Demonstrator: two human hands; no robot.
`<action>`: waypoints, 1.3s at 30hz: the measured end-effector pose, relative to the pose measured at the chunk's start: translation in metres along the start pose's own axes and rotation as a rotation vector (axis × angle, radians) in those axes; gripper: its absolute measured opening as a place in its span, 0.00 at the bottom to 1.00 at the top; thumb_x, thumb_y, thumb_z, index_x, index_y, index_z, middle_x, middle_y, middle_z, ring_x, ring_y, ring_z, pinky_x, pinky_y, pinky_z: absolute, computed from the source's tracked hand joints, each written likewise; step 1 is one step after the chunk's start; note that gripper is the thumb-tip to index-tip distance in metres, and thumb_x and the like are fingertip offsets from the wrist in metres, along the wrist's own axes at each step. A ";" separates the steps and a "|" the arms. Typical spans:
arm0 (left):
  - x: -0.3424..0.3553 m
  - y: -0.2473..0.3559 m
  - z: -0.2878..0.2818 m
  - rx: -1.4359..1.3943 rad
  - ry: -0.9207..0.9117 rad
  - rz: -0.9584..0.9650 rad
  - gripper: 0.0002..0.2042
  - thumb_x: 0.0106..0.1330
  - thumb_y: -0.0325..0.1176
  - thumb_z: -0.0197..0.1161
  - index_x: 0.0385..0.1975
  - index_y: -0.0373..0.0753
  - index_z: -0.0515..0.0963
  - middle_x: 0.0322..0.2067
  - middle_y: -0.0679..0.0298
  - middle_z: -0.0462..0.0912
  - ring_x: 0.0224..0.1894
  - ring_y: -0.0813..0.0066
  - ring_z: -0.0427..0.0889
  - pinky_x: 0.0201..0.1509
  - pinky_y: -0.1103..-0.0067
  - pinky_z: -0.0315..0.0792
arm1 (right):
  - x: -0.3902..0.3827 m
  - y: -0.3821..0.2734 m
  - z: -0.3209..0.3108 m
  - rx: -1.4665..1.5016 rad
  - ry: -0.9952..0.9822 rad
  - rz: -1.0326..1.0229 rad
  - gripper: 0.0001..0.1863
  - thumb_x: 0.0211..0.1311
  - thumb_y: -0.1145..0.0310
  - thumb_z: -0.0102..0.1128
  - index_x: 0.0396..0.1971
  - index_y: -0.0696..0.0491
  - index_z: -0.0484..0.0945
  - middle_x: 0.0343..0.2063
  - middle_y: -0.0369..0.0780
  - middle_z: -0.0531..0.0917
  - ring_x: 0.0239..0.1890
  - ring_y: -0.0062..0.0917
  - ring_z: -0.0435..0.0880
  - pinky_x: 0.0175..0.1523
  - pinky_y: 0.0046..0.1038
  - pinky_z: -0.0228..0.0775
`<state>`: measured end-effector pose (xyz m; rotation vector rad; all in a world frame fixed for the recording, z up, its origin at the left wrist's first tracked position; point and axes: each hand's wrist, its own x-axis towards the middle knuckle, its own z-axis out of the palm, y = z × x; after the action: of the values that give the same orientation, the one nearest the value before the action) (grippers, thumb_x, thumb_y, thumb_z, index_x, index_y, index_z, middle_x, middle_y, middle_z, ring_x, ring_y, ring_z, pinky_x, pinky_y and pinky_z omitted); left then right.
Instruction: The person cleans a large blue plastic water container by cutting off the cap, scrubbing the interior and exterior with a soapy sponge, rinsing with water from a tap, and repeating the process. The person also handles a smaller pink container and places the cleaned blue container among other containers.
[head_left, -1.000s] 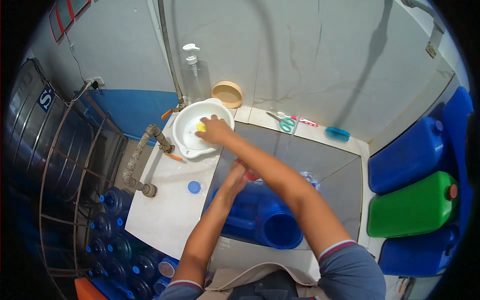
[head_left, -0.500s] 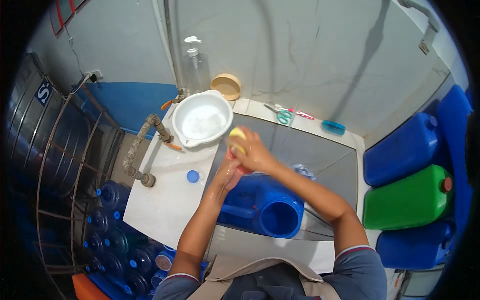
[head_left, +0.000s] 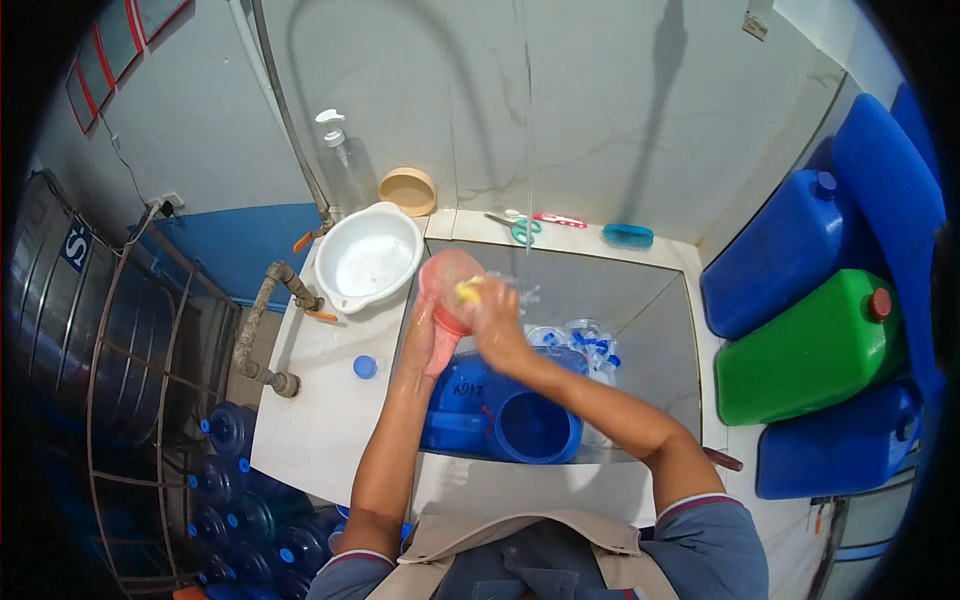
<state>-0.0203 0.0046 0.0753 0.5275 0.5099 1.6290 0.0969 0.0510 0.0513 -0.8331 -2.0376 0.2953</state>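
My left hand (head_left: pixel 425 330) grips a pink plastic scoop or funnel (head_left: pixel 447 262), its round end tilted up and its narrow part pointing down. My right hand (head_left: pixel 497 325) holds a yellow sponge (head_left: pixel 468 291) against the pink piece's round part. Below both hands a large blue container (head_left: pixel 455 430) lies on its side in the sink (head_left: pixel 650 330), open mouth upward, beside several small clear bottles with blue caps (head_left: pixel 590 345). Left of the sink stand a white basin of foamy water (head_left: pixel 328 262) and a small blue cap (head_left: pixel 365 367).
Pipes with orange valves (head_left: pixel 258 315), a pump bottle (head_left: pixel 340 165), scissors (head_left: pixel 520 232) and a blue brush (head_left: pixel 628 236) edge the work area. Several blue and green jerrycans (head_left: pixel 790 375) stand at the right. Large bottles (head_left: pixel 230 475), a metal cage (head_left: pixel 135 470) and a steel tank (head_left: pixel 90 310) fill the left.
My right hand has left the white basin with the sponge and come down onto the pink piece. My left hand has raised that piece from low behind my right arm.
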 end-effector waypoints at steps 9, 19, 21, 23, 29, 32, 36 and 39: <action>-0.013 0.022 0.008 0.077 0.006 -0.024 0.29 0.71 0.55 0.38 0.63 0.39 0.57 0.59 0.55 0.67 0.60 0.62 0.68 0.63 0.63 0.64 | 0.050 0.015 -0.029 0.692 -0.123 0.479 0.17 0.62 0.60 0.56 0.46 0.55 0.73 0.40 0.42 0.78 0.44 0.31 0.75 0.49 0.32 0.66; -0.008 0.005 -0.010 -0.085 0.233 -0.189 0.28 0.63 0.65 0.45 0.55 0.52 0.65 0.50 0.61 0.72 0.54 0.63 0.71 0.55 0.56 0.66 | 0.029 -0.056 -0.041 0.507 -0.398 0.260 0.21 0.64 0.54 0.49 0.47 0.56 0.70 0.43 0.53 0.76 0.47 0.49 0.74 0.51 0.38 0.66; -0.008 0.005 -0.004 -0.157 0.195 -0.178 0.26 0.62 0.61 0.48 0.48 0.47 0.71 0.47 0.60 0.75 0.52 0.61 0.73 0.56 0.59 0.67 | 0.035 -0.037 -0.028 0.484 -0.422 0.176 0.20 0.64 0.58 0.44 0.48 0.57 0.69 0.47 0.54 0.73 0.51 0.47 0.72 0.53 0.38 0.64; -0.012 0.013 0.018 -0.220 0.195 -0.168 0.26 0.62 0.60 0.48 0.45 0.45 0.73 0.43 0.58 0.77 0.49 0.60 0.76 0.55 0.61 0.70 | 0.041 -0.013 -0.019 0.225 -0.421 0.006 0.19 0.62 0.61 0.47 0.48 0.58 0.70 0.48 0.54 0.72 0.52 0.45 0.71 0.53 0.37 0.64; -0.022 0.034 -0.040 0.055 0.319 0.064 0.29 0.59 0.52 0.56 0.55 0.38 0.67 0.51 0.56 0.71 0.54 0.59 0.71 0.59 0.67 0.66 | 0.028 -0.032 -0.001 0.592 -0.732 0.013 0.15 0.53 0.64 0.55 0.36 0.59 0.78 0.34 0.51 0.80 0.37 0.44 0.78 0.43 0.38 0.69; -0.053 0.062 -0.043 0.838 0.438 0.207 0.37 0.57 0.49 0.58 0.65 0.37 0.56 0.61 0.52 0.63 0.61 0.55 0.63 0.66 0.66 0.56 | 0.066 -0.027 0.019 0.555 -0.759 0.270 0.16 0.53 0.62 0.57 0.35 0.60 0.78 0.30 0.52 0.80 0.34 0.41 0.81 0.42 0.39 0.70; -0.100 0.082 -0.048 1.966 0.790 -0.135 0.38 0.55 0.49 0.60 0.63 0.33 0.58 0.61 0.48 0.62 0.64 0.47 0.58 0.65 0.58 0.54 | 0.114 0.004 0.092 0.274 -0.468 -0.083 0.16 0.51 0.60 0.59 0.33 0.57 0.79 0.27 0.47 0.81 0.32 0.39 0.80 0.41 0.40 0.71; -0.111 0.070 -0.091 2.216 0.869 -0.078 0.38 0.55 0.51 0.60 0.62 0.33 0.59 0.61 0.48 0.62 0.62 0.45 0.59 0.63 0.54 0.55 | 0.105 -0.004 0.118 -0.239 -0.507 -0.569 0.12 0.51 0.60 0.59 0.30 0.52 0.80 0.27 0.44 0.81 0.32 0.38 0.80 0.41 0.38 0.71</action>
<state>-0.1186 -0.1159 0.0400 1.2072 2.9142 0.4150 -0.0404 0.1293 0.0539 -0.2911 -2.7219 -0.0728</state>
